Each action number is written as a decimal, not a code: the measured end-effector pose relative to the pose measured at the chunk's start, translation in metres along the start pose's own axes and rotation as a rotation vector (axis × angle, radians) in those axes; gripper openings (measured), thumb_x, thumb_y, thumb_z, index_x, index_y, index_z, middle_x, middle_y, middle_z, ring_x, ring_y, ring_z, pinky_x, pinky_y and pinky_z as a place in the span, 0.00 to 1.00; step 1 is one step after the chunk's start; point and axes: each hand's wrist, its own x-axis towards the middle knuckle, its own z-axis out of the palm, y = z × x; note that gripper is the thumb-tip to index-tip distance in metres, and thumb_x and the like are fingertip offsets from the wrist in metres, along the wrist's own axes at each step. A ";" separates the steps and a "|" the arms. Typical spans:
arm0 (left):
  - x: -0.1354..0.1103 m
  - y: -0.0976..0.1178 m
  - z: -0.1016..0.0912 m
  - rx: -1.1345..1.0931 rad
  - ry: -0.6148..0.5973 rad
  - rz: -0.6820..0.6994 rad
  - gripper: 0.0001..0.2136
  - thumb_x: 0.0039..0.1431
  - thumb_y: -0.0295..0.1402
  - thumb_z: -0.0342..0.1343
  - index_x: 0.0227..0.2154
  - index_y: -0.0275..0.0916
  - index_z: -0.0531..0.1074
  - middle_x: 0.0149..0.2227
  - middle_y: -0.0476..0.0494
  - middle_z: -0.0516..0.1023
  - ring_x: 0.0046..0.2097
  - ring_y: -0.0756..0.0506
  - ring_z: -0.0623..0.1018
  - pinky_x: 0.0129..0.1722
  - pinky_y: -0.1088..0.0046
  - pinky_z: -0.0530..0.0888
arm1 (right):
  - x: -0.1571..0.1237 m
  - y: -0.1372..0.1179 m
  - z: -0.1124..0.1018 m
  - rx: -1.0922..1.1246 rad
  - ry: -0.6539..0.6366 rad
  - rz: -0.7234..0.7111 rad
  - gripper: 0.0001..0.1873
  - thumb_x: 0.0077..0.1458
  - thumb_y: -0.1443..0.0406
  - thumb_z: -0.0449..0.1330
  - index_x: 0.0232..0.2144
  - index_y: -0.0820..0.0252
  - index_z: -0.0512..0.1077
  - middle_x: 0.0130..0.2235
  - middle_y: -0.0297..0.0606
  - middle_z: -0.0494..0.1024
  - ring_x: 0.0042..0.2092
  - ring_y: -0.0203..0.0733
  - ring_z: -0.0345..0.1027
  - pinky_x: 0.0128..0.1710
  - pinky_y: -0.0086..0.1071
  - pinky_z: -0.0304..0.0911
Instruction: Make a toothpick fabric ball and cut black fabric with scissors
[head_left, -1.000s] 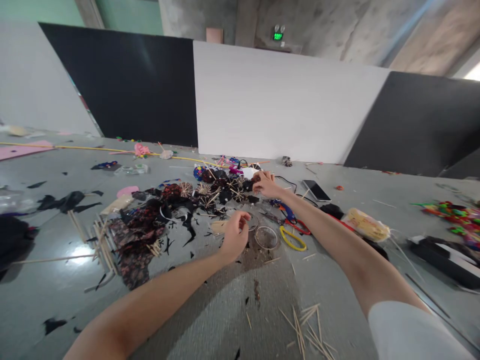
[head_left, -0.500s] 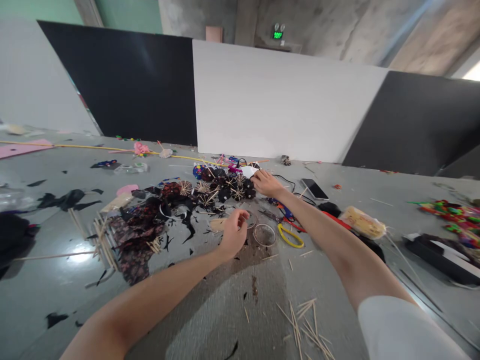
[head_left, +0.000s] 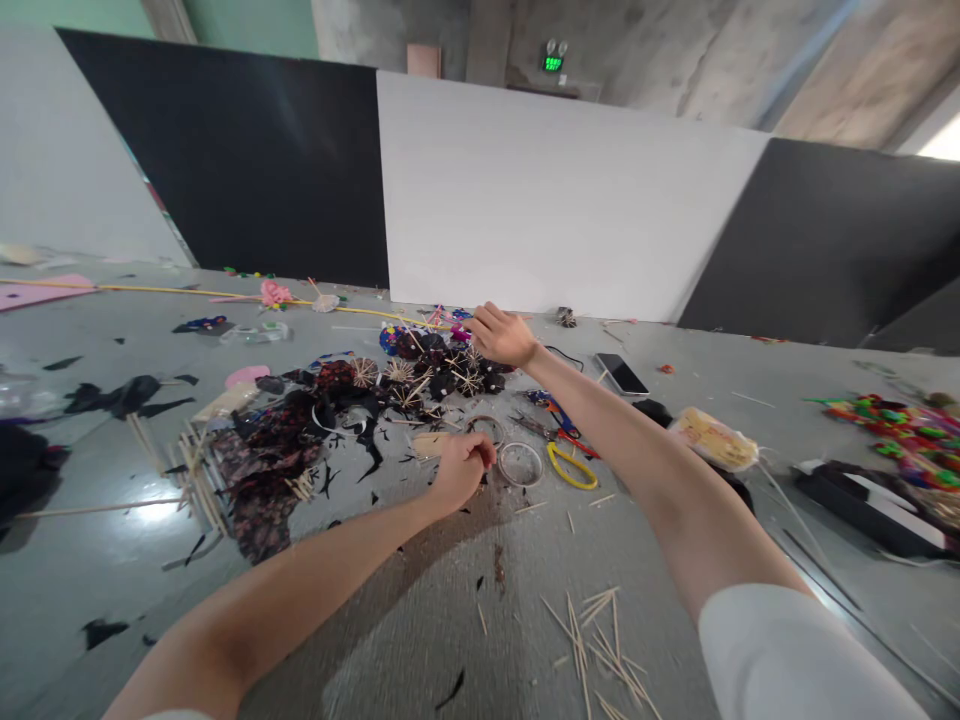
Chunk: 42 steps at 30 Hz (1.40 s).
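Note:
My right hand (head_left: 501, 335) is stretched out over the far edge of a pile of black fabric balls stuck with wooden sticks (head_left: 450, 375). Its fingers are bent around something mostly hidden; a bit of purple (head_left: 460, 333) shows beside them, and a dark cord (head_left: 564, 355) runs off behind the wrist. Nearer to me, my left hand (head_left: 461, 468) hovers low with its fingers curled in, their contents hidden. Close to it lie a clear tape roll (head_left: 520, 482) and a brownish ring (head_left: 501, 428). Yellow-handled scissors (head_left: 571, 482) rest right of the tape.
Dark patterned fabric (head_left: 262, 500) and bundled sticks (head_left: 196, 475) lie on the left. Loose sticks (head_left: 600, 650) are scattered in front. A phone (head_left: 621, 373), a yellow package (head_left: 716, 438) and a black box (head_left: 870, 510) are on the right. Upright panels (head_left: 555, 200) stand behind.
My right hand has moved left and slightly up, now covering the white thing that showed beside it. My left hand's fingers have curled in and it sits slightly lower.

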 end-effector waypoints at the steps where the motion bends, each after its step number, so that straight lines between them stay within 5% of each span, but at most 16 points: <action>1: -0.001 0.000 -0.001 0.028 -0.023 -0.001 0.12 0.43 0.20 0.42 0.20 0.37 0.70 0.19 0.51 0.69 0.25 0.50 0.69 0.28 0.77 0.61 | 0.012 -0.004 -0.004 0.011 0.006 -0.031 0.14 0.71 0.68 0.45 0.52 0.61 0.67 0.45 0.46 0.72 0.48 0.48 0.61 0.38 0.35 0.58; 5: -0.005 0.001 -0.004 0.125 -0.091 -0.007 0.09 0.41 0.22 0.42 0.16 0.39 0.64 0.17 0.52 0.64 0.24 0.50 0.66 0.27 0.75 0.58 | 0.037 -0.008 -0.022 0.024 0.068 -0.112 0.15 0.72 0.67 0.43 0.52 0.59 0.65 0.44 0.44 0.73 0.47 0.45 0.62 0.36 0.35 0.59; 8: -0.006 0.000 -0.002 0.171 -0.155 -0.037 0.06 0.40 0.23 0.43 0.15 0.40 0.59 0.16 0.52 0.58 0.23 0.50 0.63 0.27 0.74 0.56 | 0.022 0.005 -0.032 0.019 0.099 -0.074 0.15 0.71 0.68 0.43 0.50 0.59 0.67 0.41 0.42 0.74 0.43 0.44 0.63 0.33 0.35 0.57; 17: -0.005 0.000 0.000 0.256 -0.225 -0.049 0.05 0.39 0.24 0.45 0.14 0.39 0.58 0.16 0.53 0.55 0.24 0.50 0.62 0.28 0.72 0.54 | -0.150 0.080 -0.060 -0.131 -0.205 0.236 0.14 0.65 0.68 0.49 0.43 0.63 0.75 0.38 0.45 0.81 0.43 0.46 0.69 0.31 0.34 0.55; 24: -0.006 -0.001 0.000 0.286 -0.243 -0.050 0.05 0.40 0.26 0.44 0.14 0.40 0.57 0.17 0.52 0.55 0.25 0.49 0.61 0.28 0.72 0.54 | -0.255 0.095 -0.101 -0.209 -0.556 0.593 0.18 0.66 0.64 0.48 0.47 0.63 0.76 0.43 0.53 0.81 0.48 0.52 0.72 0.34 0.35 0.55; 29: -0.006 0.001 0.000 0.300 -0.257 -0.035 0.06 0.41 0.26 0.44 0.14 0.40 0.56 0.17 0.52 0.54 0.24 0.49 0.61 0.28 0.72 0.54 | -0.279 0.073 -0.124 -0.117 -0.699 0.688 0.18 0.65 0.64 0.51 0.51 0.64 0.74 0.39 0.52 0.82 0.40 0.50 0.75 0.38 0.35 0.59; 33: -0.006 0.002 -0.001 0.306 -0.269 -0.015 0.06 0.40 0.25 0.44 0.14 0.40 0.55 0.17 0.52 0.53 0.24 0.50 0.60 0.28 0.71 0.53 | -0.283 0.029 -0.135 0.184 -0.825 0.635 0.16 0.66 0.60 0.52 0.50 0.57 0.75 0.39 0.45 0.83 0.37 0.48 0.76 0.39 0.36 0.62; 38: -0.007 0.002 -0.002 0.317 -0.279 0.003 0.06 0.40 0.24 0.44 0.15 0.40 0.55 0.17 0.52 0.54 0.24 0.50 0.60 0.28 0.71 0.53 | -0.292 -0.028 -0.136 0.308 -0.767 0.624 0.21 0.65 0.50 0.56 0.50 0.56 0.75 0.50 0.48 0.78 0.48 0.52 0.74 0.47 0.40 0.67; 42: -0.008 0.002 -0.002 0.338 -0.284 0.015 0.07 0.41 0.24 0.44 0.15 0.40 0.55 0.17 0.52 0.53 0.24 0.49 0.60 0.28 0.71 0.54 | -0.305 -0.045 -0.126 0.249 -0.652 0.694 0.22 0.66 0.50 0.55 0.51 0.56 0.75 0.49 0.50 0.73 0.53 0.56 0.69 0.53 0.46 0.66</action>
